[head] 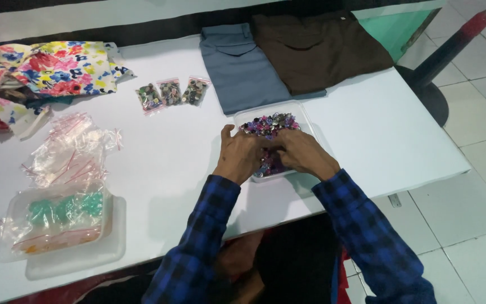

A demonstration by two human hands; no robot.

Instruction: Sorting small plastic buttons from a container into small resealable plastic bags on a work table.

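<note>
Both my hands sit in the clear tray (305,121) of small buttons (270,125), tray at 12 o'clock from me. Left hand (242,155) and right hand (302,153) curl over them (pinch hidden, cannot tell). Buttons look light, hard, slippery; I'd pinch edges.

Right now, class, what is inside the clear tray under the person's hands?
The clear tray holds a heap of small colourful buttons. The left hand and right hand cover its near half, hiding what lies there.
</note>
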